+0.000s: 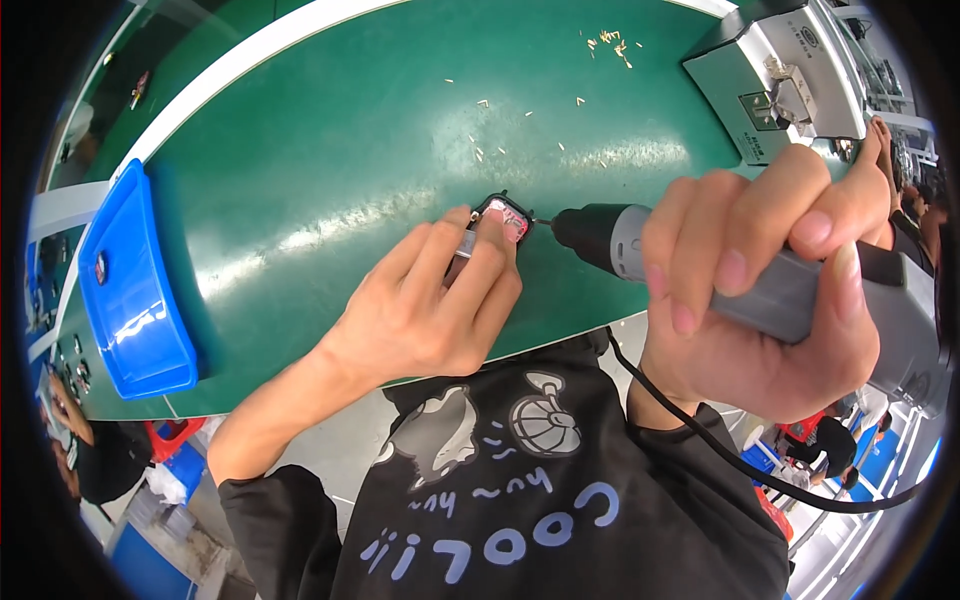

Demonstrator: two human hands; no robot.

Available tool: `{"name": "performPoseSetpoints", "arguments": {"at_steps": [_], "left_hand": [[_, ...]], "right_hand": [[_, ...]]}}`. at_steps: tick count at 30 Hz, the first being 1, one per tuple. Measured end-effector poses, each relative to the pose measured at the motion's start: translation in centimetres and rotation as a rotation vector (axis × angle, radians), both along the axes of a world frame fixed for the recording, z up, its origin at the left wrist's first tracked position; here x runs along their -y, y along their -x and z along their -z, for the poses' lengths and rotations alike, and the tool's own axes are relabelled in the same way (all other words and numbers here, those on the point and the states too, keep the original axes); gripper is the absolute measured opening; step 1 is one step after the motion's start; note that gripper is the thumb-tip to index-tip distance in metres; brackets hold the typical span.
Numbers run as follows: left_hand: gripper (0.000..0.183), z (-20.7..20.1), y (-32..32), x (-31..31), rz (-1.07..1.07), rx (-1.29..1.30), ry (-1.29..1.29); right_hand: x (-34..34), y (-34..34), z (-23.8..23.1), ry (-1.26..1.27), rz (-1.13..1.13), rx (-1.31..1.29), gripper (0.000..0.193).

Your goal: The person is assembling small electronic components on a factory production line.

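A small black-framed device [527, 212] with a pink piece inside lies on the green table [330, 150]. My left hand [425, 295] is closed on it, with fingertips pressing on its top and left side; the fingers hide part of it. In my right hand [755, 275] is a grey electric screwdriver [628, 243] with a black nose, held sideways with the fingers wrapped round its body. Its thin bit points left at the device's right edge. Whether the tip touches a screw there, I cannot tell.
Small gold-coloured screws [610, 42] lie heaped and scattered on the far part of the table. A silver box with a metal outlet [785, 100] stands at far right. On the left is a blue tray [150, 320] holding one small dark piece. A black cord [740, 462] hangs below my right hand.
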State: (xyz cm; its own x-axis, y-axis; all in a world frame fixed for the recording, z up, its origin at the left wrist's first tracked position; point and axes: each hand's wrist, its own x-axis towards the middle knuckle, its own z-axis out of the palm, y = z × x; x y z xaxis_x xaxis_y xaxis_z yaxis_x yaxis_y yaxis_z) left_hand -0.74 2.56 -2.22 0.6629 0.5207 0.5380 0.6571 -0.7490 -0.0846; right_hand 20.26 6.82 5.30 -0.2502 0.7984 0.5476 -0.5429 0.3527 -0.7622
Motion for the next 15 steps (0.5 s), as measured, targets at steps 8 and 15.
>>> {"name": "performPoseSetpoints", "arguments": {"at_steps": [8,15], "left_hand": [[0.022,-0.1,-0.1,0.0,-0.002,-0.040,-0.019],[0.021,0.6,-0.3,-0.4,0.025,-0.017,-0.091]], "right_hand": [[1.7,1.4,-0.5,0.082,0.232,0.056,0.025],[0.0,-0.2,0.6,0.063,0.012,0.003,0.025]]}}
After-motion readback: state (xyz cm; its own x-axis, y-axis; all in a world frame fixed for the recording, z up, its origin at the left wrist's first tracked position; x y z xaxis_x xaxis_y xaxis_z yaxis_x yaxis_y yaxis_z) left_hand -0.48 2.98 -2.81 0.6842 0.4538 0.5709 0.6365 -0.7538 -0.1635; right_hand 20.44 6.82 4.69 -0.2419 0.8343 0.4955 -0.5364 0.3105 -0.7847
